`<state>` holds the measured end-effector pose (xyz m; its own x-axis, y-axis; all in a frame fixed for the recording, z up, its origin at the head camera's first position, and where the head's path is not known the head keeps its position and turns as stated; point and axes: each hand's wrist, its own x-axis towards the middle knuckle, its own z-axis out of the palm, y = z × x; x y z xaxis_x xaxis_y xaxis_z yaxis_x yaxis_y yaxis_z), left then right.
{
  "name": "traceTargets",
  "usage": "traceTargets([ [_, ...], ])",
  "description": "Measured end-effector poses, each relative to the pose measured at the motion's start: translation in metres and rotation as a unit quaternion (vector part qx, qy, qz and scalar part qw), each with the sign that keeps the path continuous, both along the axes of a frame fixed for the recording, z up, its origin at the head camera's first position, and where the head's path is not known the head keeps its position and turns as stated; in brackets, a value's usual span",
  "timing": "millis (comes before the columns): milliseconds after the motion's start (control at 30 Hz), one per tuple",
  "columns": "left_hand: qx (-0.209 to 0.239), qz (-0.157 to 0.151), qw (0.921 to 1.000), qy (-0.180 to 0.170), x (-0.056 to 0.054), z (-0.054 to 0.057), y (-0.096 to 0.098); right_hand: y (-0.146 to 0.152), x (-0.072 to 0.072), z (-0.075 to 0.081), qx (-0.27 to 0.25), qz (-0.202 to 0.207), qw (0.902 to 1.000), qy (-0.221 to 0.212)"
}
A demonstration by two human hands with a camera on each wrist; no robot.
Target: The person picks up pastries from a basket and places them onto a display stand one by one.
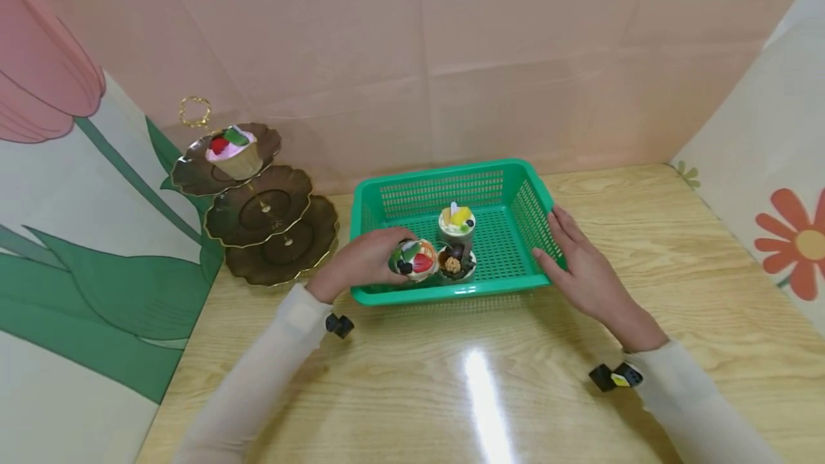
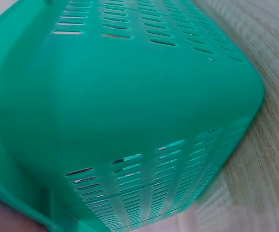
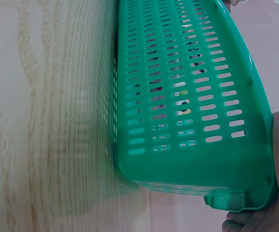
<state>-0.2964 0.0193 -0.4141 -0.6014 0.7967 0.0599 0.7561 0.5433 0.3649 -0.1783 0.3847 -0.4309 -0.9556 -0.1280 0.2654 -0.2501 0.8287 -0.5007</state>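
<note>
A green plastic basket with slotted walls stands on the wooden table. Over its left end reaches my left hand, gripping a dessert cup topped with strawberry, dark berries and a green leaf. Beside that cup, inside the basket, are a chocolate dessert cup with a nut on top and a cream one with yellow fruit. My right hand holds the basket's right rim, thumb on the inner side; its curled fingers show below the rim in the right wrist view. The left wrist view mostly shows the basket wall.
To the left stands a three-tier brown stand with gold edges and a gold ring handle. A pink-topped cupcake sits on its top tier. A pink backdrop rises behind the table, with flower-printed panels at both sides.
</note>
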Motion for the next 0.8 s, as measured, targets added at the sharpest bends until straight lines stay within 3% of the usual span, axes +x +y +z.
traceTargets([
  [467,0.067,0.008,0.9969,-0.041,0.002,0.002,-0.008,0.0,-0.001,-0.003,0.007,0.005,0.9998,0.019],
  [600,0.103,0.026,0.9922,-0.066,0.003,0.0,-0.013,0.0,-0.001,-0.004,0.007,0.005,0.9998,0.02],
  [800,0.179,0.065,0.9776,-0.089,0.004,0.002,-0.022,0.0,0.001,-0.002,0.002,0.005,0.9997,0.025],
])
